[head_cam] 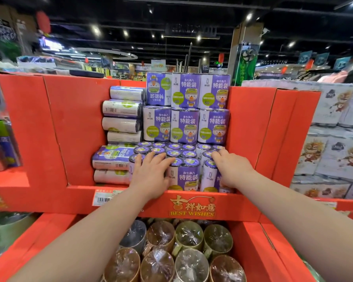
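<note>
Your left hand lies flat, fingers spread, on the purple-and-white plastic-wrapped roll packs; your right hand curls round the rightmost front pack.

1. Purple-and-white plastic-wrapped roll packs: sm. "杂七杂八" above lg. "特能装", white on purple.
2. Round green badge on an upper pack: "60".
3. Red cardboard display lip: gold "吉祥如意" + "BEST WISHES".
4. White price sticker, same lip: barcode; txt unreadable.
</note>
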### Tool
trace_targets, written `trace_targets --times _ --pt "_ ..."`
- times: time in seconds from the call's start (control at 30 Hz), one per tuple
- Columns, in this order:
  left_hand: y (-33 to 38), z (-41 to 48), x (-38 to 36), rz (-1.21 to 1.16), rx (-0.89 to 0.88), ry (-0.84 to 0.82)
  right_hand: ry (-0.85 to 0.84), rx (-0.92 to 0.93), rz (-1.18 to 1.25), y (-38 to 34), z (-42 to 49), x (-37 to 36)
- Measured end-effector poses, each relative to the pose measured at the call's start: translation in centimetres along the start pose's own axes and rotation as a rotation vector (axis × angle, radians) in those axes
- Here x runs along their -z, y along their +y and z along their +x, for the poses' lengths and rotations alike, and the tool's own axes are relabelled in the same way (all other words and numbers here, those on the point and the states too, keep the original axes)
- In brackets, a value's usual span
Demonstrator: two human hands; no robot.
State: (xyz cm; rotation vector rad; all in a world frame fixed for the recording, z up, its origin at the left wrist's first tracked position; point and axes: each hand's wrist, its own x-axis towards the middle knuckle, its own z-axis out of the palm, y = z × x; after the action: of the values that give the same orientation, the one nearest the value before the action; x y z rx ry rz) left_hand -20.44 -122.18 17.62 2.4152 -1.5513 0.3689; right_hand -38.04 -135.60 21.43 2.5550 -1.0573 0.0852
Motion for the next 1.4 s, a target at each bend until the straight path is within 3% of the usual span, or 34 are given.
trace_targets --times 0.27,0.47,0.73,0.87,1.03,1.13,1.27,1.4 --pt "0.8 -0.7 0.1 0.125 0.044 0.025 0.007 -0.008 0.031 -0.5 -0.5 -1.0" --pt "1.3 -4.0 0.5 0.04 0.114 0.04 -0.02 0.029 0.186 -1.5 -1.6 0.4" --pt "-1.5 -12.8 1.4 0.061 0.116 0.034 0.172 0.365 0.366 -9.6 -7.4 3.2" --pt "-3.9 -19.8 1.8 0.066 0.141 -0.017 0.126 0.563 0.394 -15.8 -11.8 3.0" --pt "-7.2 -31.1 1.8 0.068 0.194 0.045 0.025 0.792 0.359 -24.4 -19.0 2.1" --pt "-8.9 -39.0 1.8 0.039 0.297 -0.019 -0.045 0.874 0.368 -29.0 -24.0 1.7" --pt "-10.6 -49.2 2.5 0.009 0.58 -0.269 -0.15 0.947 0.384 -34.4 -30.4 0.6" --pt "-11.6 -58.6 3.1 0.037 0.762 -0.392 -0.275 0.992 0.352 -39.0 -36.0 -1.1"
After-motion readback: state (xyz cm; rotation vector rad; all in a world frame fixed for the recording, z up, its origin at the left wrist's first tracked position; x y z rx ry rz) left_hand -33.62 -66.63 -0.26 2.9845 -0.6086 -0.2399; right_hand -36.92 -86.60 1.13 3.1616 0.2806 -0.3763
